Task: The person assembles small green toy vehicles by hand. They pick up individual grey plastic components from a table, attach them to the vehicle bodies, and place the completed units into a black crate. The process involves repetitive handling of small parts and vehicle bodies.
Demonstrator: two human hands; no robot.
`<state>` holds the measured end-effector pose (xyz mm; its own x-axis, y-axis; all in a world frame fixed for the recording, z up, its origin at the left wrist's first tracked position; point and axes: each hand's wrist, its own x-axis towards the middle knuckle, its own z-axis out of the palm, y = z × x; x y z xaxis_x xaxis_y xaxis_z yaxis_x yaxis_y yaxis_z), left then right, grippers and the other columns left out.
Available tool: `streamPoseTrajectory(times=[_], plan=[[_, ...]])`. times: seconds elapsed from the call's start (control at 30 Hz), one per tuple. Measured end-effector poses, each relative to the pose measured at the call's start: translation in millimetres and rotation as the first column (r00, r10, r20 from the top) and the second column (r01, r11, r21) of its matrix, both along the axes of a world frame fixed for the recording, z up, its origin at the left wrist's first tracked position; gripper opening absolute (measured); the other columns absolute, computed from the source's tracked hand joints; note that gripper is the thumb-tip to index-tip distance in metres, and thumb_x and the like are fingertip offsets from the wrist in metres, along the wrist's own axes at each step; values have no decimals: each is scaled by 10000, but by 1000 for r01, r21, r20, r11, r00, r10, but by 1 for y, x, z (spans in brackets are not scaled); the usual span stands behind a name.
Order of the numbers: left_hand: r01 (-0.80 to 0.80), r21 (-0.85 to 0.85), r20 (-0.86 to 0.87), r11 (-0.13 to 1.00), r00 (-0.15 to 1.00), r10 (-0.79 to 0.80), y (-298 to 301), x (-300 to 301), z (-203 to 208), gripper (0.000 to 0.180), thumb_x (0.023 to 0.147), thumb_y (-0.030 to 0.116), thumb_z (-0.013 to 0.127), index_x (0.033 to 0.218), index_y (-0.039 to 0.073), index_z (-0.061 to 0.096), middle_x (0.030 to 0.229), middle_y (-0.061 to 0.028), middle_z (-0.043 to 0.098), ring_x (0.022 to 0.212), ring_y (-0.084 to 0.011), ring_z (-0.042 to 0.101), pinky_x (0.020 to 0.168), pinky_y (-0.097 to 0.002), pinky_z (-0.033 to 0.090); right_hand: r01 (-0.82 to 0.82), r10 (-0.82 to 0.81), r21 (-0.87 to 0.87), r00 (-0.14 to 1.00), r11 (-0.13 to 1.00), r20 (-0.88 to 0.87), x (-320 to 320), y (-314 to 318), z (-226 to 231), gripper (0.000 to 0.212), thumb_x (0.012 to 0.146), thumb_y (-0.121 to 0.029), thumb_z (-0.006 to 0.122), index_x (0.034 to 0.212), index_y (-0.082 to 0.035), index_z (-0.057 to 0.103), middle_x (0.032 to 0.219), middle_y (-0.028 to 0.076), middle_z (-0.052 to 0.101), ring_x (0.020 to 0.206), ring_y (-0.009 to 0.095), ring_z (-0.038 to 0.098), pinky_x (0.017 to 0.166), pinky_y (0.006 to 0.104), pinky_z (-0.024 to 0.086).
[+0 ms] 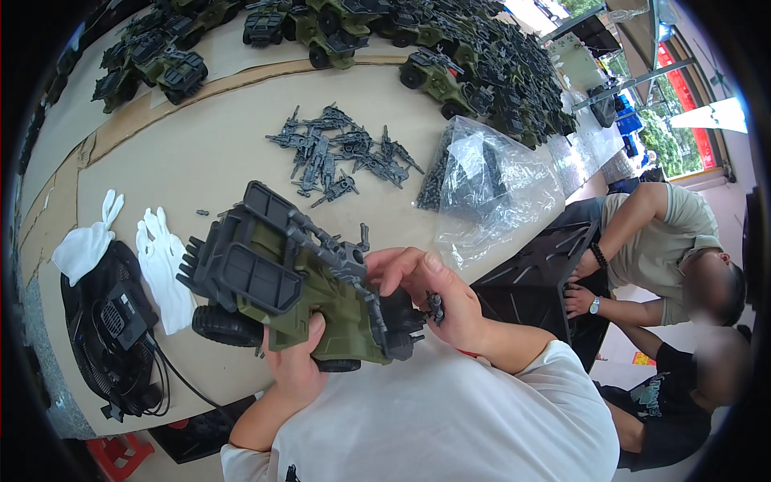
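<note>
A green and dark grey toy military vehicle (337,321) is held tilted above the table, close to my chest. My left hand (293,365) grips it from below, thumb pressed on its green side. At its other end, my right hand (446,293) has curled fingers beside a long grey toy gun (341,261) mounted on top. Against that palm sits a small dark grey plastic part (434,308); the fingers partly hide how it is held. Beyond the vehicle lies a loose pile of grey toy gun pieces (329,153).
Many assembled toy vehicles (337,32) crowd the table's far side. A clear plastic bag (498,193) with small dark parts lies at right. White gloves (165,265) and a black mesh item with a cable (112,329) are at left. Two people (666,249) are at the right.
</note>
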<state>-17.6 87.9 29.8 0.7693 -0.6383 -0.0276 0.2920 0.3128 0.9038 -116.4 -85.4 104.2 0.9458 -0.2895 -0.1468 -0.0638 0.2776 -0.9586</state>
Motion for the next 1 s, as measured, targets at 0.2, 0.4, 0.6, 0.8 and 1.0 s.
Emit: streamPoseTrajectory(times=[0.2,0.4,0.6,0.8,1.0], plan=[[64,123,-50,990,997,-58,7,-2,12,203,789,-54,670,988,-17,682,1057,-153,631,990,-300,596,920,-397,440,39,-40,-28,998,999,-47,-8,9,-6,503,1047,-388,194,1219,8,453,1310,203,490,1186,244,498,1061,380,333],[215,269,-65,939,977,-205,21,0,5,241,753,-17,680,994,-5,683,1104,-173,623,1040,-337,581,971,-410,395,75,-72,74,996,994,-49,-6,14,2,547,1030,-406,232,1344,14,386,1327,199,490,1180,245,490,1052,381,338],[169,461,584,871,682,-441,29,0,-12,366,834,90,540,1190,6,520,1139,-135,584,981,-225,621,819,-366,549,50,-50,4,997,999,-65,-14,11,-7,534,1020,-368,249,1380,12,359,1325,178,493,1148,225,481,1027,359,342],[-8,291,901,957,338,-271,32,6,-3,346,841,76,611,1171,10,527,1124,-178,585,976,-279,617,819,-375,533,34,-32,31,997,999,-75,-16,16,-13,505,1016,-322,262,1373,15,379,1301,158,505,1136,206,476,1014,349,351],[-67,210,960,975,205,-192,28,12,2,340,838,65,663,1150,15,538,1108,-208,587,977,-316,611,817,-381,519,78,-80,-50,996,996,-28,-13,20,-14,492,1024,-312,261,1352,22,412,1268,137,519,1128,203,485,1012,341,353]])
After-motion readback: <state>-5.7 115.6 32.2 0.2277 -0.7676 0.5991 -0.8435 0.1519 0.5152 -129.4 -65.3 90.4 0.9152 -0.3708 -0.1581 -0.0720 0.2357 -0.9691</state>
